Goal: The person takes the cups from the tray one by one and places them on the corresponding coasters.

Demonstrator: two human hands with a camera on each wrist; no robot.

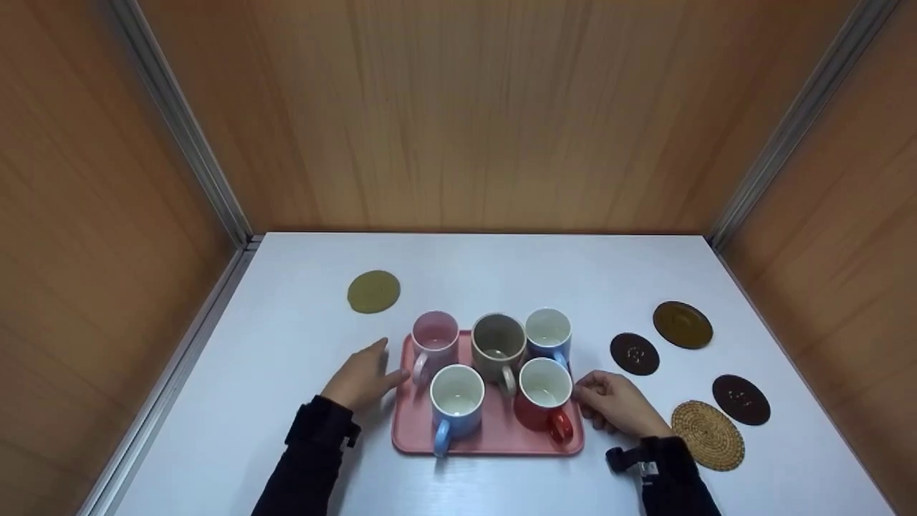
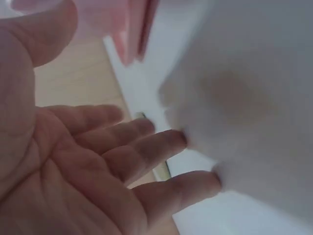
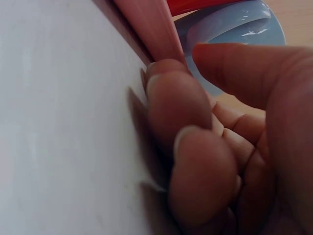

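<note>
A pink tray (image 1: 501, 443) lies on the white table, bearing a pink mug (image 1: 435, 331), a grey-brown mug (image 1: 494, 369), a blue mug (image 1: 458, 416), a red mug (image 1: 531, 414) and a second blue mug (image 1: 550, 349). On the tray's left side, my left hand (image 1: 360, 380) has its fingers spread straight, thumb tip by the rim; the left wrist view shows its palm (image 2: 63, 171) holding nothing. My right hand (image 1: 617, 403) has curled fingers at the tray's right edge. In the right wrist view, fingertips (image 3: 178, 103) meet the tray's rim (image 3: 156, 29) from below, thumb over it.
An olive-green coaster (image 1: 374, 292) lies at the back left. To the right are a brown coaster (image 1: 683, 325), two dark coasters (image 1: 635, 354) and a woven coaster (image 1: 708, 436), which lies close by my right wrist. Wooden panels (image 1: 473, 122) enclose the table's back and sides.
</note>
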